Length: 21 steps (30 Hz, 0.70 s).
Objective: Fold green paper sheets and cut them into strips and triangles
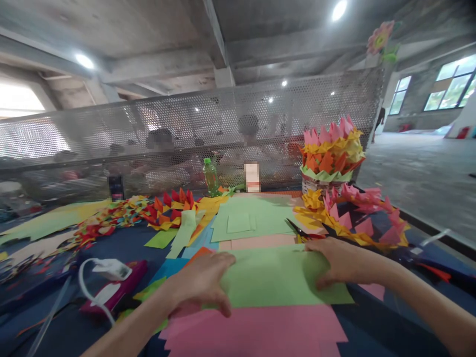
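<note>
A light green sheet of paper [275, 275] lies across a pile of pink sheets [256, 329]. My left hand [206, 280] is at its left edge, thumb and fingers spread apart. Over the sheet's right part is my right hand [330, 258], also with fingers and thumb spread, casting a shadow on the green paper; whether its fingertips press on it I cannot tell. Just beyond the right fingers lies a pair of scissors [295, 229] with dark blades. Farther back, a small green paper piece [239, 222] rests on more green sheets [267, 210].
A tiered folded-paper flower piece [332, 153] stands at back right, with a pink and yellow paper ring [366, 225] before it. A green bottle [210, 178] stands by the perforated metal screen [178, 129]. At left are a magenta power strip [115, 292] and paper scraps [107, 218].
</note>
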Tool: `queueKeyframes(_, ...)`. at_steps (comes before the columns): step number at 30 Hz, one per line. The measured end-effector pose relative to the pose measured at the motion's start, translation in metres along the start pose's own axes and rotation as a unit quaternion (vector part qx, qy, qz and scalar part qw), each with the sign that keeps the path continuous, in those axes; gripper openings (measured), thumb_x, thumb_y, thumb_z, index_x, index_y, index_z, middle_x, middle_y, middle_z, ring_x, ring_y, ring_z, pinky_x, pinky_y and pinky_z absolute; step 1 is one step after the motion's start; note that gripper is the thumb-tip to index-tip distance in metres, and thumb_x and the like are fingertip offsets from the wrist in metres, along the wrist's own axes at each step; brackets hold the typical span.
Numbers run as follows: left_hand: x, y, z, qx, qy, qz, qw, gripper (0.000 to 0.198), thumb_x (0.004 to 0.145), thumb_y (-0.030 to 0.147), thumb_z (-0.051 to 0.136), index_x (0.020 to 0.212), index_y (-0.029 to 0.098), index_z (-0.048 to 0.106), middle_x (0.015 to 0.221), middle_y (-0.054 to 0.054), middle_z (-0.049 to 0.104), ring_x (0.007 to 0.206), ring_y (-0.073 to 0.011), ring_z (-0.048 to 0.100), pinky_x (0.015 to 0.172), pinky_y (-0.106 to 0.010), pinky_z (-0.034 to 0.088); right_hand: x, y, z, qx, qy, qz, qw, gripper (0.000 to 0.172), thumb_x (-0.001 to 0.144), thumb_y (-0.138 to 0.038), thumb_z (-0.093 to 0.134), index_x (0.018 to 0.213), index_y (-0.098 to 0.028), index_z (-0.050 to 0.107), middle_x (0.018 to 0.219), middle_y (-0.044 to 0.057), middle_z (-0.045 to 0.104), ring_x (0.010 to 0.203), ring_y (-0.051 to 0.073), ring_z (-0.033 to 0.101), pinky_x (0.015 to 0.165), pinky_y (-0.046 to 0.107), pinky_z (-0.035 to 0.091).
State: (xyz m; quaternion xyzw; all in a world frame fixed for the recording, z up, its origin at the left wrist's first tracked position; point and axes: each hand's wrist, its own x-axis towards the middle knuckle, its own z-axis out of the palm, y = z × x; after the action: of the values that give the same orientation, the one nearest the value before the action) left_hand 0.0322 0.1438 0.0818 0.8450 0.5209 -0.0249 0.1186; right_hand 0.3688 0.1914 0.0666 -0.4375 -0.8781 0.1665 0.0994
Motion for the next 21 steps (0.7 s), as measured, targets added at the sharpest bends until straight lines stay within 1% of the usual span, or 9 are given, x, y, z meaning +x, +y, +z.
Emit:
queueKeyframes(3, -0.002, 0.001, -0.008, -0.031, 0.003, -0.005, 1.0, 0.03, 0.064, 0.037, 0.068, 0.087, 0.02, 0.06, 0.092, -0.002, 0.064, 0.087, -0.0226, 0.061, 0.067, -0.026, 0.04, 0.005, 0.001, 0.004, 0.012, 0.036, -0.014, 0.999, 0.014, 0.07, -0.023, 0.07, 0.076, -0.022, 0.057, 0.076, -0.003, 0.062, 0.072, 0.017, 0.057, 0.062, 0.025, 0.038)
queueKeyframes(6, 0.0, -0.003, -0.015, -0.039, 0.068, -0.032, 0.996, 0.009, 0.069, 0.024, 0.058, 0.074, 0.02, 0.052, 0.079, 0.0, 0.06, 0.077, -0.0189, 0.058, 0.062, -0.025, 0.034, 0.012, 0.001, 0.005, 0.017, 0.121, -0.03, 0.992, 0.006, 0.079, -0.018, 0.058, 0.078, -0.022, 0.054, 0.079, -0.001, 0.059, 0.076, 0.017, 0.055, 0.067, 0.027, 0.04)
queueKeyframes(8, 0.001, -0.007, -0.015, -0.022, 0.141, -0.045, 0.989, 0.007, 0.071, 0.016, 0.051, 0.075, 0.021, 0.049, 0.081, 0.001, 0.059, 0.078, -0.0177, 0.057, 0.063, -0.026, 0.033, 0.014, -0.001, 0.006, 0.022, 0.198, -0.062, 0.978, 0.014, 0.079, -0.008, 0.051, 0.082, -0.021, 0.052, 0.085, 0.001, 0.057, 0.081, 0.018, 0.054, 0.072, 0.028, 0.041)
queueKeyframes(10, 0.002, -0.009, -0.009, 0.024, 0.198, -0.053, 0.978, 0.017, 0.07, 0.007, 0.044, 0.078, 0.021, 0.048, 0.085, -0.001, 0.059, 0.081, -0.0183, 0.056, 0.067, -0.028, 0.034, 0.014, -0.004, 0.007, 0.018, 0.236, -0.101, 0.966, 0.026, 0.071, 0.001, 0.047, 0.082, -0.022, 0.051, 0.088, 0.002, 0.056, 0.088, 0.019, 0.053, 0.077, 0.03, 0.04)
queueKeyframes(12, 0.0, -0.01, -0.002, 0.086, 0.205, -0.055, 0.973, 0.027, 0.067, 0.0, 0.04, 0.081, 0.021, 0.05, 0.089, -0.004, 0.059, 0.085, -0.0211, 0.055, 0.071, -0.031, 0.036, 0.011, -0.009, 0.008, 0.006, 0.193, -0.113, 0.975, 0.029, 0.067, 0.002, 0.051, 0.082, -0.022, 0.053, 0.091, 0.002, 0.057, 0.092, 0.02, 0.053, 0.081, 0.032, 0.04)
queueKeyframes(14, -0.004, -0.01, 0.004, 0.12, 0.161, -0.033, 0.979, 0.034, 0.065, -0.002, 0.041, 0.087, 0.02, 0.053, 0.095, -0.006, 0.059, 0.091, -0.0238, 0.055, 0.076, -0.034, 0.037, 0.007, -0.013, 0.009, 0.007, 0.095, -0.097, 0.991, 0.025, 0.067, -0.008, 0.065, 0.084, -0.024, 0.056, 0.095, 0.001, 0.058, 0.094, 0.022, 0.054, 0.083, 0.033, 0.041)
queueKeyframes(16, -0.01, -0.011, 0.005, 0.097, 0.097, 0.005, 0.991, 0.034, 0.068, 0.0, 0.045, 0.093, 0.021, 0.055, 0.101, -0.007, 0.059, 0.095, -0.024, 0.055, 0.08, -0.034, 0.038, 0.004, -0.017, 0.009, 0.027, 0.014, -0.072, 0.997, 0.03, 0.065, -0.024, 0.078, 0.088, -0.025, 0.059, 0.1, 0.001, 0.059, 0.095, 0.022, 0.055, 0.082, 0.032, 0.043)
queueKeyframes(19, -0.018, -0.016, -0.004, 0.002, 0.014, 0.027, 1.0, 0.029, 0.073, 0.024, 0.063, 0.101, 0.023, 0.057, 0.106, -0.003, 0.056, 0.094, -0.022, 0.057, 0.078, -0.029, 0.04, 0.003, -0.018, 0.009, 0.053, -0.028, -0.062, 0.996, 0.027, 0.073, -0.035, 0.075, 0.097, -0.027, 0.063, 0.107, 0.001, 0.062, 0.1, 0.021, 0.057, 0.086, 0.031, 0.044)
queueKeyframes(21, -0.02, -0.02, -0.012, -0.058, -0.021, 0.022, 0.998, 0.044, 0.067, 0.041, 0.074, 0.105, 0.024, 0.057, 0.109, -0.001, 0.055, 0.092, -0.0209, 0.057, 0.074, -0.026, 0.04, 0.006, -0.016, 0.011, 0.051, -0.033, -0.078, 0.995, 0.016, 0.085, -0.037, 0.064, 0.098, -0.028, 0.067, 0.107, 0.001, 0.064, 0.101, 0.02, 0.058, 0.088, 0.031, 0.043)
